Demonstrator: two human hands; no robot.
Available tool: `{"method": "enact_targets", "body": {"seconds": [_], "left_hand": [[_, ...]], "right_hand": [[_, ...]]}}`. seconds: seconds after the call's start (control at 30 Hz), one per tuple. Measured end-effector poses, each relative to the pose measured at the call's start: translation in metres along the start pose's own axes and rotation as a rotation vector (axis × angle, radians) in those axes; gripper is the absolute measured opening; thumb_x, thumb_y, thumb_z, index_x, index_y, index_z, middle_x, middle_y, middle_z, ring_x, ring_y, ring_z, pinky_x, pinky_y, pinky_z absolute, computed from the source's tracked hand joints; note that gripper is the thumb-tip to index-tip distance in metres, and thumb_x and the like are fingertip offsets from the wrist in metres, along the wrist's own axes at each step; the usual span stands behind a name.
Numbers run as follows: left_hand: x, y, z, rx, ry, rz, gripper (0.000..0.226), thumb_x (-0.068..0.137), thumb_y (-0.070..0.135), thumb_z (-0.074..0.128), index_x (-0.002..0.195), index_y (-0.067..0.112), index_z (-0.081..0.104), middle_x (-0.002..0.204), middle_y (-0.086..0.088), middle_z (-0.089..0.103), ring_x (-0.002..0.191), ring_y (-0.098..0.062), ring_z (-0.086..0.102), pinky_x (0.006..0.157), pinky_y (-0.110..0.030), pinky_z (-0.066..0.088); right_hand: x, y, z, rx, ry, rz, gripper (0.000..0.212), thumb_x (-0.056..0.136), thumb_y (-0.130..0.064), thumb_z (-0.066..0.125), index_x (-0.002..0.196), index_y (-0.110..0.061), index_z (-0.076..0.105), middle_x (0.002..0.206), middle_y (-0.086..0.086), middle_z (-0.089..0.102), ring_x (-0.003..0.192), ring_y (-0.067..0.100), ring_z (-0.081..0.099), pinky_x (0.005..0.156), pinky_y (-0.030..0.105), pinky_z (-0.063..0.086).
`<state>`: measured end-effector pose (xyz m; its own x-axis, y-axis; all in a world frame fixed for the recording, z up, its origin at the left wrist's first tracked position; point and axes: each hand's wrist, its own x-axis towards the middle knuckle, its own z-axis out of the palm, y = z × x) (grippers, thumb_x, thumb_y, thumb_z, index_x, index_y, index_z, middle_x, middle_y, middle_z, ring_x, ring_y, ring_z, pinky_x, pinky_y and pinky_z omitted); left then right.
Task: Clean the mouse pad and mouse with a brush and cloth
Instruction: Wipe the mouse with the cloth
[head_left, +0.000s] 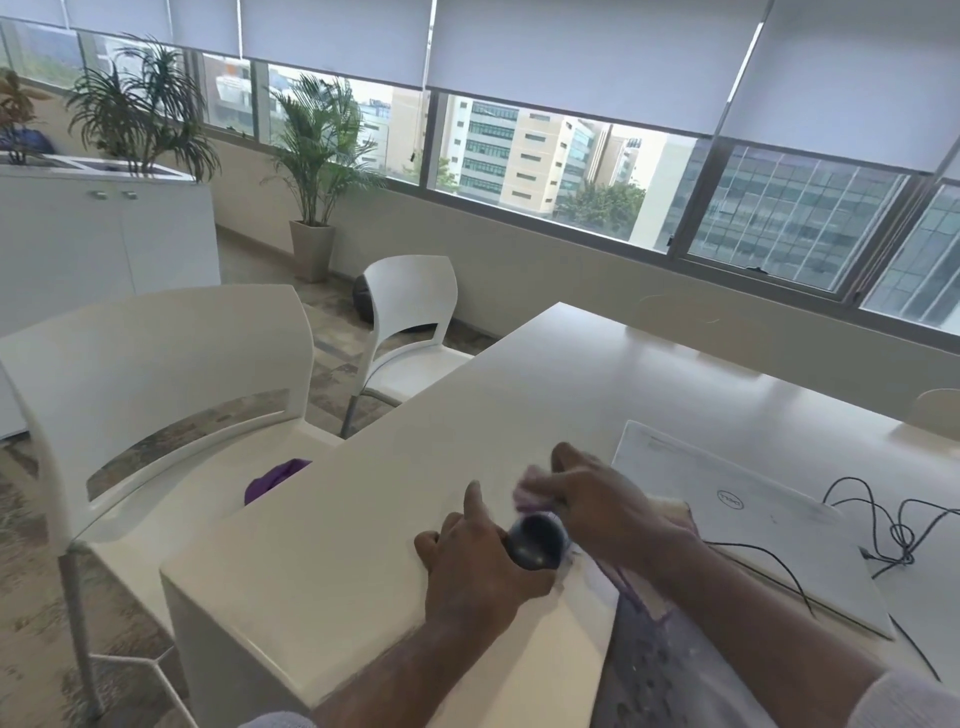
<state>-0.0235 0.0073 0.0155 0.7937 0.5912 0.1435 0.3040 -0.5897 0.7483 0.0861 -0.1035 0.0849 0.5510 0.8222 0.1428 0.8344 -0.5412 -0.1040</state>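
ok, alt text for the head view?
A person's left hand holds a dark mouse while the right hand rubs it with a purple cloth, above a white table beside a closed laptop.

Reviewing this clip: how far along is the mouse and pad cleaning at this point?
Nothing can be judged finished. In hand: left hand grips the mouse while right hand rubs it with a purple cloth, motion-blurred. Left: the mouse pad lies under the forearm, cleanliness unclear; no brush visible.
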Motion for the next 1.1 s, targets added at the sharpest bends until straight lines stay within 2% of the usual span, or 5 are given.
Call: {"method": "enact_targets", "body": {"seconds": [0.27, 0.47, 0.67, 0.9, 1.1], "left_hand": [[-0.002, 0.002, -0.001, 0.014, 0.016, 0.02, 0.123, 0.057, 0.067, 0.079, 0.151, 0.018, 0.017, 0.11, 0.015, 0.065, 0.12, -0.01, 0.049, 0.087, -0.033, 0.021], [-0.002, 0.002, -0.001, 0.003, 0.014, 0.022, 0.123, 0.055, 0.067, 0.078, 0.151, 0.018, 0.019, 0.105, 0.016, 0.064, 0.119, -0.01, 0.048, 0.089, -0.034, 0.023], [0.001, 0.0, 0.002, 0.009, 0.005, 0.009, 0.125, 0.053, 0.07, 0.077, 0.15, 0.019, 0.017, 0.114, 0.012, 0.064, 0.119, -0.011, 0.05, 0.091, -0.035, 0.025], [0.001, 0.0, 0.003, 0.04, 0.015, 0.012, 0.125, 0.055, 0.072, 0.076, 0.151, 0.018, 0.017, 0.117, 0.01, 0.064, 0.118, -0.012, 0.051, 0.09, -0.034, 0.025], [0.002, -0.004, 0.005, 0.027, 0.016, 0.013, 0.125, 0.052, 0.07, 0.074, 0.151, 0.017, 0.019, 0.114, 0.01, 0.065, 0.116, -0.012, 0.052, 0.085, -0.033, 0.022]], "right_hand": [[0.019, -0.007, 0.003, -0.25, -0.121, 0.014, 0.024, 0.099, -0.028, 0.049, 0.112, -0.032, 0.068, 0.096, -0.003, 0.04, 0.095, 0.017, 0.045, 0.075, 0.032, 0.038], [0.027, 0.004, -0.005, -0.366, -0.132, 0.087, 0.028, 0.09, -0.011, 0.05, 0.106, -0.024, 0.069, 0.11, 0.002, 0.048, 0.106, 0.021, 0.049, 0.078, 0.034, 0.04], [0.02, 0.009, 0.013, 0.039, -0.109, 0.291, 0.023, 0.098, -0.022, 0.054, 0.111, -0.029, 0.072, 0.099, -0.009, 0.047, 0.098, 0.015, 0.051, 0.086, 0.028, 0.042], [0.017, -0.011, 0.003, 0.087, -0.159, 0.25, 0.027, 0.098, -0.021, 0.05, 0.116, -0.025, 0.071, 0.11, -0.009, 0.052, 0.103, 0.012, 0.055, 0.091, 0.026, 0.046], [0.015, -0.027, -0.02, 0.227, -0.276, 0.158, 0.032, 0.093, -0.011, 0.048, 0.102, -0.024, 0.076, 0.103, -0.011, 0.059, 0.099, 0.01, 0.056, 0.089, 0.026, 0.049]]}}
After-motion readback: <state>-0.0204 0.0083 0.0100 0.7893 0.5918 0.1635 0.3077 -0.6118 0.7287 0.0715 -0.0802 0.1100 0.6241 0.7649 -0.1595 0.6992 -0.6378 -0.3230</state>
